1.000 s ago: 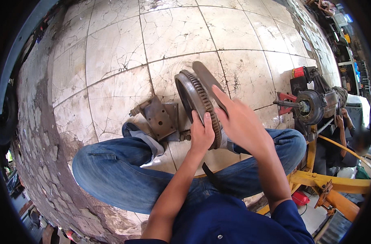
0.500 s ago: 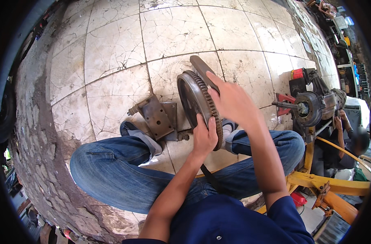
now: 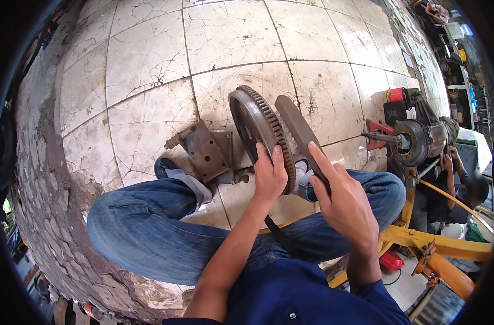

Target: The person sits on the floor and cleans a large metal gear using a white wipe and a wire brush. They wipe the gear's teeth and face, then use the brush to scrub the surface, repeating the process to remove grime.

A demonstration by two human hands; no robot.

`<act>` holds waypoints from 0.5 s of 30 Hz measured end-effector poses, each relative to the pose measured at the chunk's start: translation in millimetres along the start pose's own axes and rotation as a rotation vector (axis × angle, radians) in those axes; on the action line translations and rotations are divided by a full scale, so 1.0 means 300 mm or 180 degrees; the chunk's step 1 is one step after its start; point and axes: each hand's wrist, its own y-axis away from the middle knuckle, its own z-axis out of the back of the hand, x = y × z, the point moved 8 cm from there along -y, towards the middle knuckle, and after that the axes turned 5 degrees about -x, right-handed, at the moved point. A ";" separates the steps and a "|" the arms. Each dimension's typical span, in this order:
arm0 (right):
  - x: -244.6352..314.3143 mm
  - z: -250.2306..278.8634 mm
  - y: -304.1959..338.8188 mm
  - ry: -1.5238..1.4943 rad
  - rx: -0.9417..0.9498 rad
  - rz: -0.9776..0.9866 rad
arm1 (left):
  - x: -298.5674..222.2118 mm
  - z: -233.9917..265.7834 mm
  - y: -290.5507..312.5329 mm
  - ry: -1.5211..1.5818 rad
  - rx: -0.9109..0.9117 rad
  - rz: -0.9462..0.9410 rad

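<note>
A round metal flywheel [image 3: 266,127] with a toothed rim stands on edge between my legs, its toothed side turned to the right. My left hand [image 3: 270,176] is closed on its near part, thumb and fingers pressed over the rim. In my right hand [image 3: 345,203] is a long brush [image 3: 302,130] with a flat brown back, the index finger laid along it. Pale bristles show on its left side, close to the teeth; whether they touch I cannot tell. Left of the flywheel, a brown metal bracket [image 3: 204,154] with holes lies on the floor near my foot.
Cracked white tiles [image 3: 236,38] make up the floor. To the right stand an axle hub assembly [image 3: 412,143] and a red stand [image 3: 379,135]. A yellow metal frame [image 3: 436,244] is by my right knee. Another person's hands [image 3: 450,160] are at the assembly. Broken rough ground [image 3: 46,179] runs along the left.
My right hand and the brush have moved toward me and rightward, down along the teeth. The flywheel has shifted slightly left, still held by my left hand.
</note>
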 end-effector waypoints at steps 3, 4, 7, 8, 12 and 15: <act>-0.007 -0.009 -0.069 -0.0063 -0.0177 0.0197 | -0.016 -0.006 0.013 -0.0071 -0.0002 -0.0115; -0.004 -0.018 -0.106 -0.0148 -0.0176 0.0261 | -0.024 -0.003 0.017 -0.0156 -0.0043 -0.0195; 0.013 -0.046 -0.266 -0.0208 -0.0138 0.0347 | -0.010 -0.022 0.025 -0.0161 -0.0029 -0.0237; 0.020 -0.073 -0.326 -0.0152 -0.0064 0.0333 | 0.028 -0.019 0.026 -0.0050 0.0024 -0.0107; 0.018 -0.114 -0.451 -0.0027 0.0082 0.0402 | 0.021 -0.026 0.019 -0.0344 0.0153 -0.0191; 0.036 -0.103 -0.414 -0.0068 0.0207 0.0395 | 0.003 -0.001 -0.001 0.0023 0.0011 -0.0110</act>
